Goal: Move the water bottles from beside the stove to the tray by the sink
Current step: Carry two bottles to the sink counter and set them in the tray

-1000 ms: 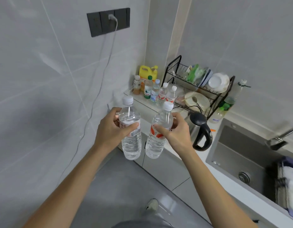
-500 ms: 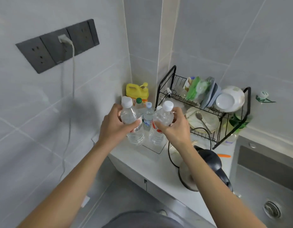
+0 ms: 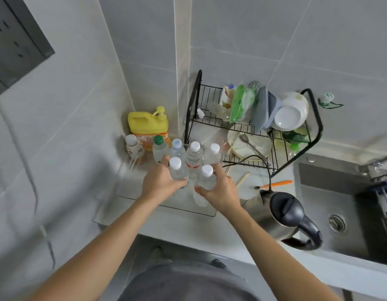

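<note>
My left hand [image 3: 161,184] grips a clear water bottle with a white cap [image 3: 176,168]. My right hand [image 3: 218,192] grips a second clear bottle with a white cap and a red label [image 3: 205,181]. Both bottles are upright, low over a clear tray [image 3: 188,208] on the white counter. Whether they touch the tray floor is hidden by my hands. Behind them in the tray stand several more bottles, among them one with a red label [image 3: 194,156], one with a white cap [image 3: 213,152], one with a blue cap [image 3: 177,147] and one with a green cap [image 3: 159,146].
A yellow jug [image 3: 147,124] stands in the corner. A black dish rack [image 3: 253,127] with plates sits to the right of the tray. A steel kettle [image 3: 281,216] is beside my right forearm. The sink [image 3: 340,203] lies further right. An orange brush [image 3: 275,183] lies on the counter.
Both hands carried their bottles forward and down from over the counter's front to the tray. My view came closer and tilted down.
</note>
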Tool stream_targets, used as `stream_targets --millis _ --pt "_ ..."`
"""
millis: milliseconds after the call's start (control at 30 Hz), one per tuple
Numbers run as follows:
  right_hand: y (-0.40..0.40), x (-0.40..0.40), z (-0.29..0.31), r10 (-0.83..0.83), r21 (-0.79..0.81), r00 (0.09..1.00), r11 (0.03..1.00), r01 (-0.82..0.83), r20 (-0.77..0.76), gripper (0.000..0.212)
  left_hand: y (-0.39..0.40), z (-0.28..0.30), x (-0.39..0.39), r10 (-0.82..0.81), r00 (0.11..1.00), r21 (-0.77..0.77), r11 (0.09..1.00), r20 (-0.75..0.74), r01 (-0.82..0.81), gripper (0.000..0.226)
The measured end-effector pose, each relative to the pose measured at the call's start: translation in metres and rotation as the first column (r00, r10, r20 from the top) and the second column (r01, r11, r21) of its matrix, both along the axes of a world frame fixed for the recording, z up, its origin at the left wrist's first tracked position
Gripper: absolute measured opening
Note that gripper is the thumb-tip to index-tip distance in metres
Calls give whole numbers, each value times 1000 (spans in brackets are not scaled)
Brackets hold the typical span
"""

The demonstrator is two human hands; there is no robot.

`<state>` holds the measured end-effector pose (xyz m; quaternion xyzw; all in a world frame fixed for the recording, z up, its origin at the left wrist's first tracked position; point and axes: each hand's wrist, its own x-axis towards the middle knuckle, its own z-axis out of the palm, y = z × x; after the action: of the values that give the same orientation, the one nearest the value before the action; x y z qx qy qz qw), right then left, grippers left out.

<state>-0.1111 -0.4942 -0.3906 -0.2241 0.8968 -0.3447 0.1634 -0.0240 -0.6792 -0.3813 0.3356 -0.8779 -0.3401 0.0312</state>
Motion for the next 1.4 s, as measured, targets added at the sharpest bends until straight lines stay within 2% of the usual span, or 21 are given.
stream_targets --millis 100,267,367,433,500,600,700,767,800,933,1033,1300,1400 --pt "-7 5 -10 -36 36 998 999 38 -42 69 -8 -12 -7 -106 993 7 994 46 106 67" --pt "-15 13 -20 -65 76 988 994 76 -140 77 -13 -26 -13 -301 953 -34 953 36 302 62" --pt "-15 16 -19 -78 79 985 993 92 -157 74 -18 -31 -16 -350 936 -55 935 22 351 62" --pt "-12 15 -15 -75 19 978 997 80 -193 68 -21 -29 -19 -420 907 -125 900 0 417 58" --pt "-8 11 -10 -62 -28 973 998 58 -224 58 -26 -24 -24 -488 871 -201 860 -56 469 48" --pt "-6 4 -3 17 53 964 999 -3 -265 45 -37 -8 -35 -606 789 -296 776 -102 557 36" --pt "-8 2 -1 36 81 961 997 -14 -275 41 -47 4 -49 -745 666 -288 632 30 720 49" --pt "-8 4 0 33 83 956 996 -9 -292 42 -49 7 -55 -792 590 -267 541 157 798 44" --pt "-8 4 0 31 90 953 996 -5 -300 40 -49 8 -57 -799 573 -258 524 183 812 39" --pt "-10 -4 3 15 121 951 992 24 -308 29 -50 5 -64 -806 566 -256 519 169 815 26" --pt "-13 -16 8 17 123 951 992 22 -308 30 -49 2 -68 -798 586 -271 538 142 799 31" --pt "-21 -39 18 67 165 945 986 -14 -320 33 -38 1 -72 -704 710 -241 693 -19 680 35" --pt "-24 -44 20 83 164 938 986 -28 -336 33 -37 4 -74 -699 714 -204 704 -29 681 34"
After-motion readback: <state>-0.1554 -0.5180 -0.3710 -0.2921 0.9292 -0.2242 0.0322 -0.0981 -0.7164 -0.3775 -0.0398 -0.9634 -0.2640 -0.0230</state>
